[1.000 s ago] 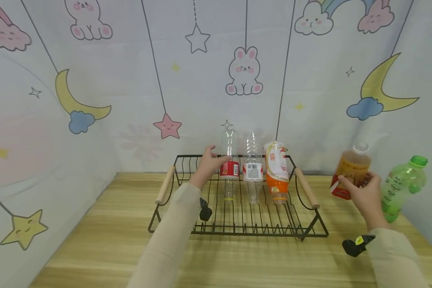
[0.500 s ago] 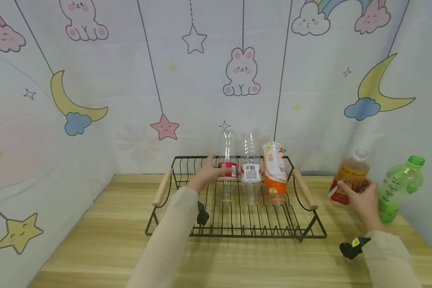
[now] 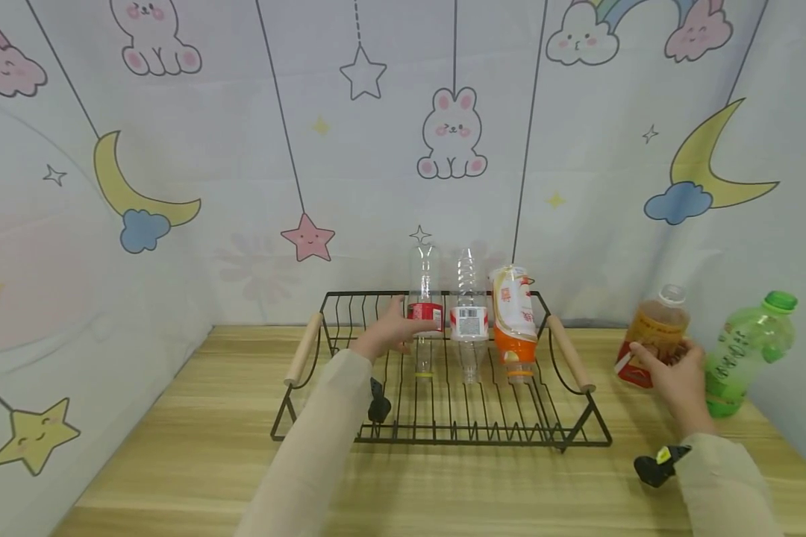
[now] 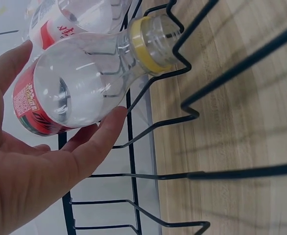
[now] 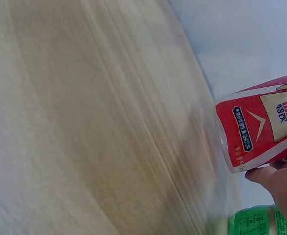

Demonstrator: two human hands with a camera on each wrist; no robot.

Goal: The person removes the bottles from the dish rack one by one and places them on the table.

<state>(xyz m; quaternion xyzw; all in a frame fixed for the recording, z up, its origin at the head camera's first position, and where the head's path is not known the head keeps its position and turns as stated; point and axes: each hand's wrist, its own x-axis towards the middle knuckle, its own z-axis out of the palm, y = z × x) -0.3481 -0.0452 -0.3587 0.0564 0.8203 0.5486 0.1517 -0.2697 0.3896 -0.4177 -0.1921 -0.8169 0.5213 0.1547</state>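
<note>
In the head view, my left hand (image 3: 391,328) is at a clear plastic bottle (image 3: 425,354) with a red label, standing upside down in a black wire dish rack (image 3: 443,441). Its thumb reaches straight across the label's front. In the left wrist view, thumb and fingers lie spread on either side of the bottle (image 4: 84,83), and one fingertip seems to touch it. My right hand (image 3: 678,377) grips a drink bottle (image 3: 654,328) with a red and yellow label and no visible cap. That bottle tilts slightly, its base (image 5: 231,137) low by the table; contact cannot be made out.
Beside the left hand's bottle, a clear ribbed bottle (image 3: 469,324) and an orange-and-white bottle (image 3: 514,313) stand inverted in the rack. A green bottle (image 3: 745,358) is right of the right hand. The rack has wooden handles (image 3: 571,354). A patterned curtain (image 3: 376,164) backs the table (image 3: 443,492).
My right hand has lowered the red and yellow bottle towards the table. The left hand has slid down a little beside its bottle. The inverted bottles stay in the rack.
</note>
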